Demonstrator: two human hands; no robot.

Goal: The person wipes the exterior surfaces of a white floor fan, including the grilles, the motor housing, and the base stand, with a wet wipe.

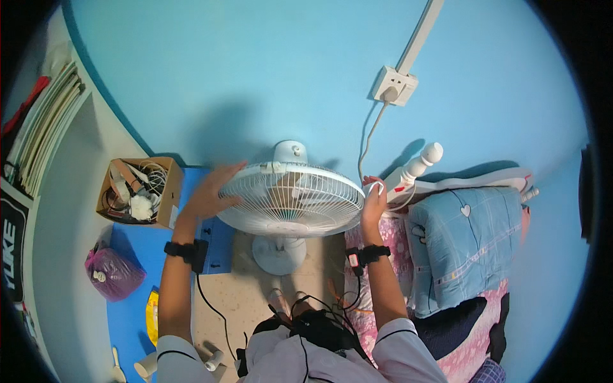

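Note:
A white standing fan (292, 201) is before me, its wire grille facing me and its round base (279, 256) on the floor. My left hand (213, 191) is at the grille's left rim, fingers spread, thumb over the front wires; whether it touches the rim is hard to tell. At the right rim, my right hand (373, 196) is closed on a small white item (376, 187), which may be a cloth; its kind is unclear. Each wrist wears a black strap with a cabled device.
A wall socket (395, 86) holds a plug with a hanging cord. On the left, a cardboard box (175, 191) of cables and a purple bag (115, 275) rest on a blue surface (129, 316). On the right, a white bedpost (416, 167) stands by a bed with a folded blue quilt (469, 239).

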